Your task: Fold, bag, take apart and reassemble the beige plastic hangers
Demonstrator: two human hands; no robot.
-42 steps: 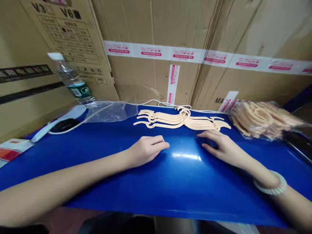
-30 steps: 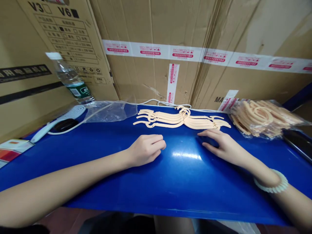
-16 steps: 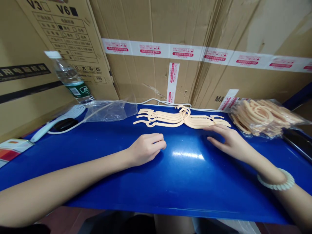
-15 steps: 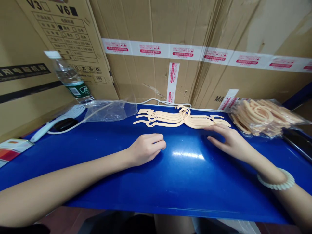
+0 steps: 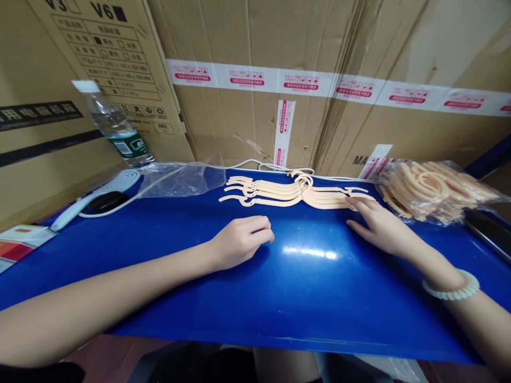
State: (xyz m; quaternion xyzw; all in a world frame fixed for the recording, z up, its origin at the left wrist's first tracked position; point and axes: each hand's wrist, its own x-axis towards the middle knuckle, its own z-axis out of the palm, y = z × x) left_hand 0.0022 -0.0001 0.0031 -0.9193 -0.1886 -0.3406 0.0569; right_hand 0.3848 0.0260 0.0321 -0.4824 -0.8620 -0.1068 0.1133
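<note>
A row of several cream plastic hangers [image 5: 279, 192] lies flat near the far side of the blue table [image 5: 303, 298]. My right hand [image 5: 379, 226] rests on the table, fingers stretched out, fingertips touching the right end of the hangers. A pale bead bracelet [image 5: 453, 287] circles that wrist. My left hand [image 5: 241, 242] lies on the table a little in front of the hangers, fingers curled in loosely, holding nothing.
A clear bag of more cream hangers [image 5: 431, 190] sits at the right. An empty plastic bag [image 5: 179, 181], a white cable, a white handled device [image 5: 99, 194] and a water bottle [image 5: 114, 127] are at the left. Cardboard boxes [image 5: 287, 80] wall the back.
My right hand slid forward and to the right until its fingertips reached the right end of the hangers. My left hand stayed where it was.
</note>
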